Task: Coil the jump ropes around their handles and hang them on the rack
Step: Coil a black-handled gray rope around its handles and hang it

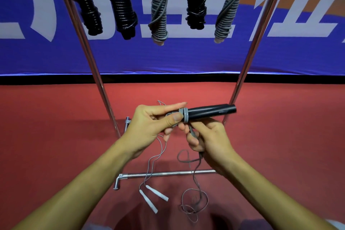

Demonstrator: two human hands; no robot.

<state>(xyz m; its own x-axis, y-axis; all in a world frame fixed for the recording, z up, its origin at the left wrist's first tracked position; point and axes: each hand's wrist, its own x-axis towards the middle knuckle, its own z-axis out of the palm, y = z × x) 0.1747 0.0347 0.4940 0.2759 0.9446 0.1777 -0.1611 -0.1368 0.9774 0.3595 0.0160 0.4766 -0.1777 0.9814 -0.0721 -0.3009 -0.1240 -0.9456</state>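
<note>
Grey jump rope (184, 115), few coils around black handles (211, 111); handles pinched by left hand (149, 125), slack gripped by right hand (209, 138) just below.

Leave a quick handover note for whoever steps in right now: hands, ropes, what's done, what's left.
Left hand grips the black handles at their near end, thumb on the first few grey rope turns.
Right hand pinches the rope just below the handles, feeding it.
Most of that rope lies loose on the red floor.
Done: five coiled ropes hang on the rack.
Left: finish this coil and hang it; then the white-handled rope on the floor.
</note>
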